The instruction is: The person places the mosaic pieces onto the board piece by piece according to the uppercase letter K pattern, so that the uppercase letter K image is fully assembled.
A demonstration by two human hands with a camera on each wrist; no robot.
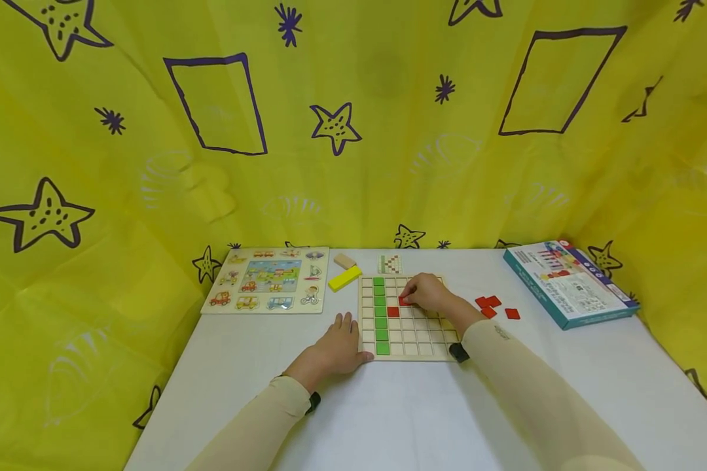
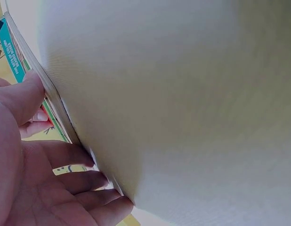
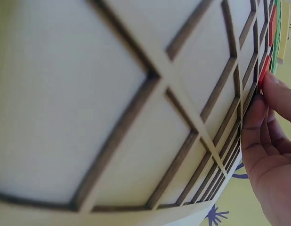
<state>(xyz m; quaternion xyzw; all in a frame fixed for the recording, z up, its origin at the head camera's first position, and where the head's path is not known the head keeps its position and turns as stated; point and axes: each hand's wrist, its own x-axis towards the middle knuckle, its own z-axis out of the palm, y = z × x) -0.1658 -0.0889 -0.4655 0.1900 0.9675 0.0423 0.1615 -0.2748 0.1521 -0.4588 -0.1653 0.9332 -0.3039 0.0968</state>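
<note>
While the left hand (image 1: 336, 350), fingers extended, touches the grid board (image 1: 410, 335), the right hand (image 1: 429, 292) pinches a red tile (image 1: 403, 301) at its fingertips.

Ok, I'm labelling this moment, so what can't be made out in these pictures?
Head view: some squares of the wooden grid board, covered by the right hand.
Head view: exact layout on the pattern card, too small.
Head view: upper ends of both sleeves, cut off by the bottom edge.
Right wrist view: part of the red tile, hidden by fingers.
</note>
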